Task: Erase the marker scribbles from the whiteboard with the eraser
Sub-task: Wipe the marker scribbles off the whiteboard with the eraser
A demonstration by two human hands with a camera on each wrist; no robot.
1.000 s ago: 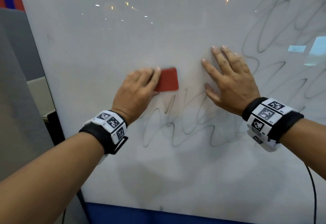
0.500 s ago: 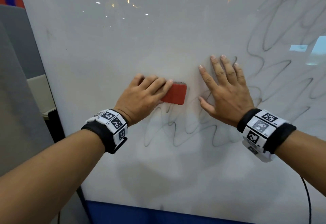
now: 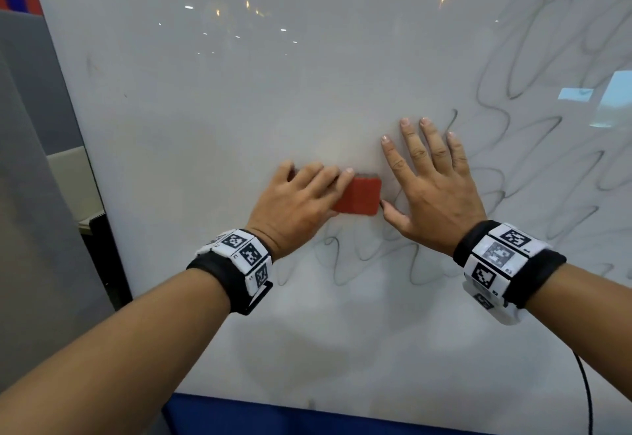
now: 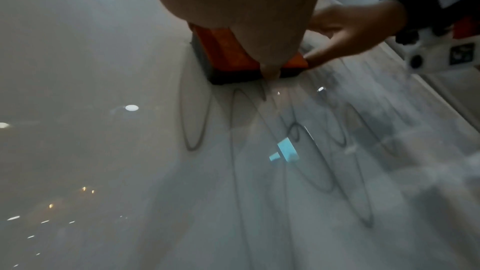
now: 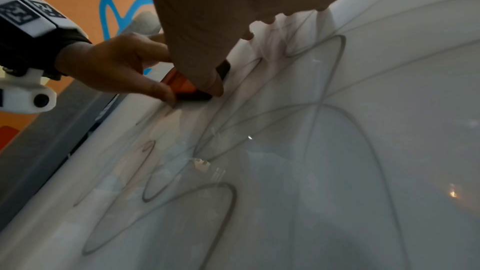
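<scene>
The red eraser [image 3: 359, 200] lay flat against the whiteboard [image 3: 239, 92], near the middle of the board at the upper edge of the lowest band of scribbles [image 3: 369, 263]. The left hand [image 3: 294, 208] had it in its grip, fingers curled over the top and left end, the thumb hidden beneath; from the left wrist view the dark felt face sat down on the surface. The right hand [image 3: 434, 191] lay open and flat on the board just beside the eraser's right end, fingers spread and holding nothing, its thumb tip touching or all but touching the eraser

To my eye the stroke in hand was a sweep along that lower band. Doing it well would mean keeping the felt fully flat with even pressure, overlapping each pass, and shifting the bracing hand clear, since it covered marker lines and could smear them. A tilted eraser would leave streaks

Counting up: one eraser, one whiteboard, two hands, and a tracking band with printed squares on each wrist [image 3: 239, 256]. The scribbles ran as one tangled run of loops, too knotted to count, thickest on the right side. The left and upper middle of the board looked wiped, so I judged well under half the job was left undone, though the right edge ran out of sight
</scene>
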